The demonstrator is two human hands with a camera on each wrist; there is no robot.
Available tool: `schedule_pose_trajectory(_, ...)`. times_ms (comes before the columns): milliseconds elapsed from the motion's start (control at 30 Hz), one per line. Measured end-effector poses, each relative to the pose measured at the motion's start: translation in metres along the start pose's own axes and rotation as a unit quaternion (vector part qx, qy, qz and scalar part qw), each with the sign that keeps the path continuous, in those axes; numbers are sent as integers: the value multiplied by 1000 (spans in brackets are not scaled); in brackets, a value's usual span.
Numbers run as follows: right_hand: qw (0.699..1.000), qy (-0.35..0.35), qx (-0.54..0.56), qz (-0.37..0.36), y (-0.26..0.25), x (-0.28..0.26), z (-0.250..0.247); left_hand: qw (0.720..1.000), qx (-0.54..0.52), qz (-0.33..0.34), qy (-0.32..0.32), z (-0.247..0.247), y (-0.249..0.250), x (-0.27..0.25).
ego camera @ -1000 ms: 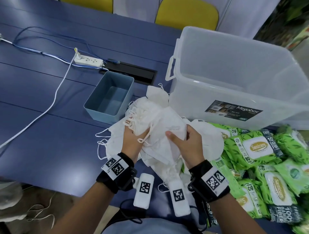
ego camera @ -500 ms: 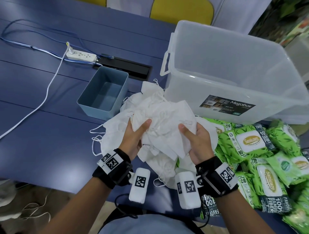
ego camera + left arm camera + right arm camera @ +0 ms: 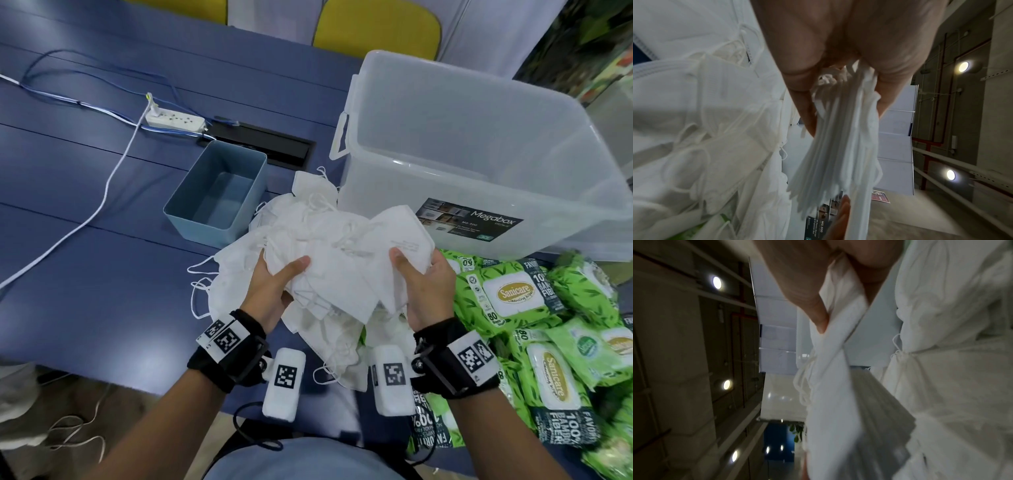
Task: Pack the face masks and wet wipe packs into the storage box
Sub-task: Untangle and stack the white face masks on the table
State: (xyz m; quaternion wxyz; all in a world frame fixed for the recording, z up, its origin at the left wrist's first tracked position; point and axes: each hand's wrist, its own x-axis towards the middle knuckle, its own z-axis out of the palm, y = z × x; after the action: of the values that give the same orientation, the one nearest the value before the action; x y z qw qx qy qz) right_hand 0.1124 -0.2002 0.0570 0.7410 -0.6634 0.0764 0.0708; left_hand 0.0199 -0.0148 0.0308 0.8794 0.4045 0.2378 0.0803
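A bundle of white face masks [image 3: 335, 260] is held between both hands above the blue table. My left hand [image 3: 274, 284] grips its left side, thumb on top; the left wrist view shows the stacked mask edges [image 3: 838, 146] pinched in the fingers. My right hand [image 3: 421, 281] grips the right side, with masks [image 3: 834, 369] pinched under the thumb in the right wrist view. More masks [image 3: 236, 274] lie on the table beneath. The clear storage box [image 3: 479, 154] stands just beyond, with nothing visible inside. Green wet wipe packs [image 3: 520, 294] are heaped at the right.
A small blue-grey tray [image 3: 215, 198] sits left of the masks. A white power strip [image 3: 174, 121] with cables lies further back left, beside a black cable slot [image 3: 263, 144]. Yellow chairs [image 3: 376, 27] stand behind the table.
Both hands have lifted the mask bundle and spread slightly apart, carrying it right toward the storage box. The head view has shifted.
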Motion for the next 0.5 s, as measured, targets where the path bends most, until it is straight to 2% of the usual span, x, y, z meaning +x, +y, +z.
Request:
schedule_pose_trajectory(67,998,-28,41,27,-2,2,-6,1000,-2,9,5,1,-1,1)
schedule_pose_trajectory(200,987,-143,7,75,3,-9,0,1000,4,22,-4,9,-2,4)
schedule_pose_trajectory(300,983,-151,19,106,6,-8,-3,999,5,31,13,11,-1,3)
schedule_pose_trajectory(500,978,-155,105,92,-9,-2,-34,998,21,39,47,15,-2,1)
